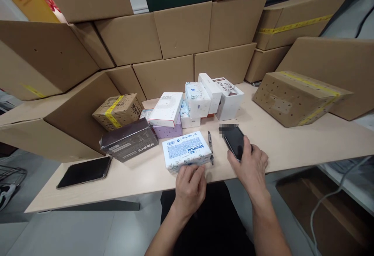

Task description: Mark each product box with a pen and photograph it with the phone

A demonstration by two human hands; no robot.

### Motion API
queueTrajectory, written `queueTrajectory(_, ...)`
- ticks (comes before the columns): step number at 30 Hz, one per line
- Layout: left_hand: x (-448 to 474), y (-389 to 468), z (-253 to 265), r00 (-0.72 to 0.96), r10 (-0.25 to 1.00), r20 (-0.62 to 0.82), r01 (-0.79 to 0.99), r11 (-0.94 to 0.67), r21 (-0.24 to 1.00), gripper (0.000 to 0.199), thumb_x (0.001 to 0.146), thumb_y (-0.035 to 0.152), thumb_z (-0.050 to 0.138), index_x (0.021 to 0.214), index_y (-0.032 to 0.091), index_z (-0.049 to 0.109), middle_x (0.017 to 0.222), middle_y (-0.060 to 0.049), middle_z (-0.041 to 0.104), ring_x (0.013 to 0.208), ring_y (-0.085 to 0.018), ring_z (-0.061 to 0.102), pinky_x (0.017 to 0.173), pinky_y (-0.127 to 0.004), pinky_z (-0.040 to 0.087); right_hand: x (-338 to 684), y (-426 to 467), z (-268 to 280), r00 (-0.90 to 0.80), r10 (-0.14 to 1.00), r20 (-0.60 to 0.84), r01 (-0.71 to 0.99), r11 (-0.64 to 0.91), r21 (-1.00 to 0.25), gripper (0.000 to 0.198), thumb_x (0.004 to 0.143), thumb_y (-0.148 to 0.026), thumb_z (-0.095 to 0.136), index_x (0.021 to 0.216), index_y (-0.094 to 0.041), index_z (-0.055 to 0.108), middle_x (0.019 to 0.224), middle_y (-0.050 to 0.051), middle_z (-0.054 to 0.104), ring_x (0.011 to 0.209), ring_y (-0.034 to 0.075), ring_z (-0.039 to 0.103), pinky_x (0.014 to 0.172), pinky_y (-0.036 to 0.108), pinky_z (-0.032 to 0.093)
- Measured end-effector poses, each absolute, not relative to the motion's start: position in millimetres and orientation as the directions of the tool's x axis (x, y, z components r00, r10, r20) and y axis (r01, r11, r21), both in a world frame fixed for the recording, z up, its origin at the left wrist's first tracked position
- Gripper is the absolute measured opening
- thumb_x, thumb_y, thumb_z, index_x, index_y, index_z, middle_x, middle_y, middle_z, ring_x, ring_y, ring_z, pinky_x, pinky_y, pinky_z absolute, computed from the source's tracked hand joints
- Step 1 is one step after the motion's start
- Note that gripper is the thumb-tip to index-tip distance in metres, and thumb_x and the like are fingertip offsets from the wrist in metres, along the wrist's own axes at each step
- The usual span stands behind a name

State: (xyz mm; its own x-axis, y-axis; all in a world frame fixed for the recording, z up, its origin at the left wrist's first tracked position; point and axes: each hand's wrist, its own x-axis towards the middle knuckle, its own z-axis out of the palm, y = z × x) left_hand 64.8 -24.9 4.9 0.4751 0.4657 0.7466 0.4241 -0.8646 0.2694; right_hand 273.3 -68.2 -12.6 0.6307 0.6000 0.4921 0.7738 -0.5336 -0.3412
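Observation:
My right hand (pixel 251 165) grips the lower end of a black smartphone (pixel 235 142), thumb on one side and fingers on the other. The phone lies on or just above the table; a blurred patch covers its far corner. My left hand (pixel 190 185) is closed, fingers curled, at the table's front edge. Its knuckles are right against the near side of a white and blue tissue pack (pixel 187 150), and no held thing shows in it. Between the pack and the phone lies a dark pen (pixel 210 145).
On the table (pixel 140 178) are another phone (pixel 84 172) at left, a dark box (pixel 128 140), a white power bank box (pixel 167 108), stacked tissue packs (pixel 198 99), a white carton (pixel 229 102) and a taped carton (pixel 295 98) at right. Large cardboard boxes (pixel 178 34) wall the back.

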Motion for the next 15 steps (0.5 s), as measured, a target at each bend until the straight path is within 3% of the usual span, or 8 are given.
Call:
queueTrajectory(4, 64, -22, 0, 0.474, 0.482, 0.737, 0.384, -0.866, 0.320, 0.031, 0.085, 0.002, 0.058, 0.113, 0.014, 0.063, 0.089, -0.009, 0.067, 0.079, -0.019, 0.062, 0.070, -0.032, 0.054, 270, -78, -10, 0.604, 0.582, 0.545, 0.789, -0.340, -0.511, 0.075, 0.087, -0.053, 0.055, 0.146, -0.009, 0.041, 0.123, 0.024, 0.057, 0.116, 0.039, 0.052, 0.096, 0.061, 0.043)
queueTrajectory(8, 64, -22, -1, 0.448, 0.507, 0.737, 0.337, -0.859, 0.386, 0.036, 0.087, 0.004, 0.056, 0.119, 0.016, 0.061, 0.097, -0.010, 0.068, 0.086, -0.020, 0.064, 0.075, -0.032, 0.056, 242, -93, 4, 0.593, 0.566, 0.572, 0.755, -0.145, -0.639, 0.073, 0.088, -0.049, 0.060, 0.151, -0.019, 0.035, 0.137, 0.019, 0.053, 0.127, 0.034, 0.049, 0.101, 0.056, 0.045)
queueTrajectory(11, 60, -25, 3, 0.403, 0.547, 0.734, 0.244, -0.837, 0.490, 0.043, 0.088, 0.006, 0.055, 0.130, 0.019, 0.056, 0.099, -0.009, 0.068, 0.088, -0.019, 0.065, 0.077, -0.031, 0.056, 214, -99, 18, 0.496, 0.572, 0.654, 0.802, -0.011, -0.598, 0.074, 0.089, -0.040, 0.063, 0.153, -0.023, 0.030, 0.141, 0.016, 0.050, 0.130, 0.032, 0.048, 0.102, 0.055, 0.046)
queueTrajectory(15, 52, -32, 12, 0.314, 0.646, 0.696, 0.164, -0.759, 0.630, 0.055, 0.093, 0.013, 0.053, 0.146, 0.021, 0.042, 0.101, -0.008, 0.068, 0.089, -0.016, 0.066, 0.081, -0.029, 0.055, 186, -97, 28, 0.388, 0.577, 0.719, 0.841, 0.097, -0.532, 0.076, 0.087, -0.033, 0.066, 0.153, -0.020, 0.030, 0.139, 0.019, 0.050, 0.130, 0.032, 0.048, 0.102, 0.056, 0.047)
